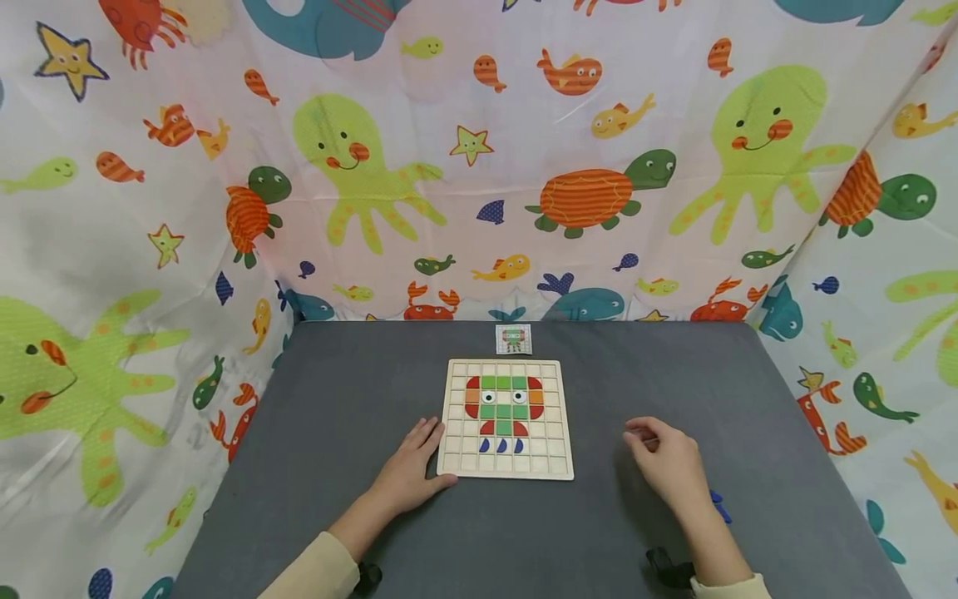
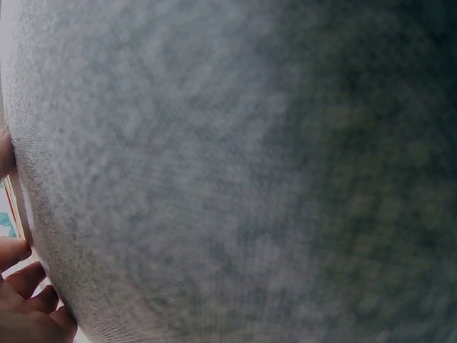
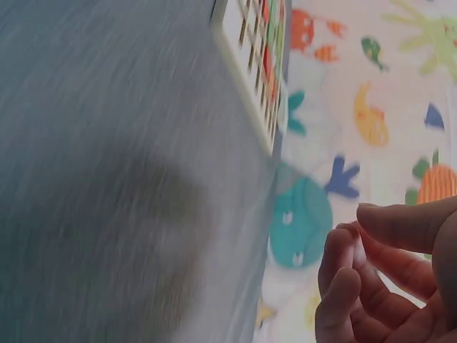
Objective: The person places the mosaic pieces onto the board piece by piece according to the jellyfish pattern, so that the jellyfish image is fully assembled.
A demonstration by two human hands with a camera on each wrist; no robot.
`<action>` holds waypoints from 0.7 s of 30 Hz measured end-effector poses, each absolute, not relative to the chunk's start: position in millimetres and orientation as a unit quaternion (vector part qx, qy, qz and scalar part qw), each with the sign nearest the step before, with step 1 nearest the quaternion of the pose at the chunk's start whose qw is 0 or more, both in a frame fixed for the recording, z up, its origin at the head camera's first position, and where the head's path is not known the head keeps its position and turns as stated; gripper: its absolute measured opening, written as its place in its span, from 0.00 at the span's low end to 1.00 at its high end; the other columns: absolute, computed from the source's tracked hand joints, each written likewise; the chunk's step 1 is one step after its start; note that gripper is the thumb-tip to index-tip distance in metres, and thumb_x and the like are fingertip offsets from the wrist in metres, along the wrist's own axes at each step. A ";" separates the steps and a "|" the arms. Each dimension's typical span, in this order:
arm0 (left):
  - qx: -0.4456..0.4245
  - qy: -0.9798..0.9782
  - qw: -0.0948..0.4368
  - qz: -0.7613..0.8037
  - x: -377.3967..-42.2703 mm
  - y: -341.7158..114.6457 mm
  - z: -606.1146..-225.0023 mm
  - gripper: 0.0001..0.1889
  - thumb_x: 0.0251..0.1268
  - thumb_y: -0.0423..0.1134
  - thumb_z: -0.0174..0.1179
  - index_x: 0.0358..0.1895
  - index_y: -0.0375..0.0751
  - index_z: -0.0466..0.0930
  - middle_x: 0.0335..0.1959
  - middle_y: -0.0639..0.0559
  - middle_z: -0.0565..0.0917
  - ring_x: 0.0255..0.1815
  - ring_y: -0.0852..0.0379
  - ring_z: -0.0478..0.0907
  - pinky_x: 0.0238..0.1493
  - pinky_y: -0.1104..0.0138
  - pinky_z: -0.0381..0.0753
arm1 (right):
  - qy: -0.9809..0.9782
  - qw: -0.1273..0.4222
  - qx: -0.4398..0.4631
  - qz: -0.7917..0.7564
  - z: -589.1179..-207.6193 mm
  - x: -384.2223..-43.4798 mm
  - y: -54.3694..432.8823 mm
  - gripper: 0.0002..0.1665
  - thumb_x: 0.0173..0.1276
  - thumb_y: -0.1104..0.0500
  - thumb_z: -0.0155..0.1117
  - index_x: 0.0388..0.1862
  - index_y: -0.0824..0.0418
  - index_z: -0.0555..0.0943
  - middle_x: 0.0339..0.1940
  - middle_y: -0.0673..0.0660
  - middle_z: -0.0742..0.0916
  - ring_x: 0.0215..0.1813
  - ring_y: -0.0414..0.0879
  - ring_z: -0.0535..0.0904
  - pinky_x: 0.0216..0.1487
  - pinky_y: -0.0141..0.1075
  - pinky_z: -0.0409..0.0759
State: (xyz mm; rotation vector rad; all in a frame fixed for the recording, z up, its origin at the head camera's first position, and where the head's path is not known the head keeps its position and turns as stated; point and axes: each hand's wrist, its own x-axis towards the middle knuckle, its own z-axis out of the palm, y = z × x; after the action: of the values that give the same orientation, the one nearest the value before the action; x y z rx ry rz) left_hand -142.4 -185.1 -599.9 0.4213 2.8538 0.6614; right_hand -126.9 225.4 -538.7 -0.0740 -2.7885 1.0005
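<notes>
A square wooden grid board (image 1: 555, 453) lies flat on the table, set with a pattern of green, red and orange pieces (image 1: 505, 396) and two round eye pieces. Below them sits a row of three blue curved pieces (image 1: 501, 446). My left hand (image 1: 410, 466) rests at the board's near left corner, fingers along its left side and thumb at the front edge. To the right of the board, my right hand (image 1: 666, 466) hovers above the table with loosely bent fingers. In the right wrist view its thumb (image 3: 400, 227) comes close to the fingertips, and nothing shows between them.
A small printed card (image 1: 513, 339) with a similar picture lies behind the board. Several loose blue pieces (image 1: 720, 506) are on the grey table (image 1: 359, 391), partly hidden by my right wrist. A curtain with sea animals (image 1: 479, 191) stands around the table's back and sides.
</notes>
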 end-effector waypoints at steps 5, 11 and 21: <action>0.139 0.961 0.093 0.219 -142.5 -184.4 -600.5 0.51 0.60 0.63 0.68 0.80 0.41 0.57 0.81 0.43 0.58 0.83 0.42 0.50 0.73 0.45 0.65 | -0.946 0.067 -0.038 0.315 -537.8 -112.8 261.9 0.15 0.66 0.58 0.73 0.50 0.61 0.86 0.35 0.54 0.90 0.36 0.50 0.86 0.35 0.41 0.81; 0.135 0.962 0.098 0.218 -142.2 -184.5 -600.5 0.51 0.59 0.63 0.68 0.80 0.42 0.57 0.81 0.44 0.58 0.83 0.43 0.50 0.73 0.45 0.65 | -0.952 -0.014 -0.053 0.302 -545.3 -101.4 303.8 0.23 0.65 0.57 0.73 0.57 0.64 0.82 0.43 0.62 0.89 0.43 0.56 0.86 0.40 0.53 0.81; 0.136 0.961 0.093 0.221 -143.1 -184.8 -601.6 0.51 0.60 0.63 0.68 0.80 0.42 0.57 0.81 0.44 0.58 0.83 0.42 0.50 0.73 0.45 0.66 | -0.953 -0.095 -0.091 0.274 -564.3 -95.0 352.0 0.27 0.63 0.53 0.75 0.57 0.67 0.82 0.50 0.69 0.86 0.50 0.64 0.82 0.47 0.58 0.77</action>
State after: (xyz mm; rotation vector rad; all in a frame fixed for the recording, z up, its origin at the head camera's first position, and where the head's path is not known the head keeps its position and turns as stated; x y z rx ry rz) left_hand -143.1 -184.8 -601.6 0.4048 2.8531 0.6548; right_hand -95.0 352.0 -564.3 -0.3057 -3.1887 0.9175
